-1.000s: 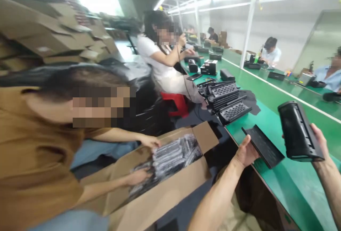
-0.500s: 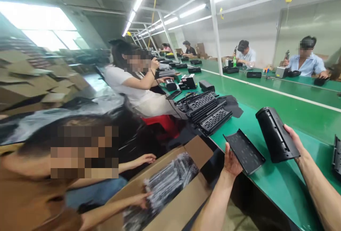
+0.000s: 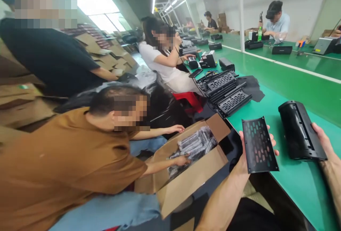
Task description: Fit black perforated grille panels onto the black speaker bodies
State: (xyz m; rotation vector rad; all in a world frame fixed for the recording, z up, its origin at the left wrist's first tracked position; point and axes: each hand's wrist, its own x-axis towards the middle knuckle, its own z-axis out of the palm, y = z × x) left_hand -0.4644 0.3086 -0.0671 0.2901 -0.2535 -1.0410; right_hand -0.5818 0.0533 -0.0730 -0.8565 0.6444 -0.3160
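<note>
Left hand [image 3: 244, 158] clamps panel [image 3: 261, 147] by both long edges at the bench [image 3: 303, 192] edge, likely so its slotted face shows. Right hand [image 3: 323, 142] grips housing [image 3: 297, 131] from the side, over the bench, probably steadying it; bench contact unclear.

The right of the frame has two bare hands, one left hand [image 3: 243, 158] and one right hand [image 3: 323, 141], one flat black slotted plastic panel [image 3: 260, 145] and one rounded black plastic housing [image 3: 298, 131]. Right of centre, the black slotted panels in the pile [image 3: 229, 94] overlap too much to count. There is one open brown cardboard box [image 3: 194, 182] at lower centre, one red plastic stool [image 3: 191, 100] near centre, and one green bottle [image 3: 259, 34] at upper right.
</note>
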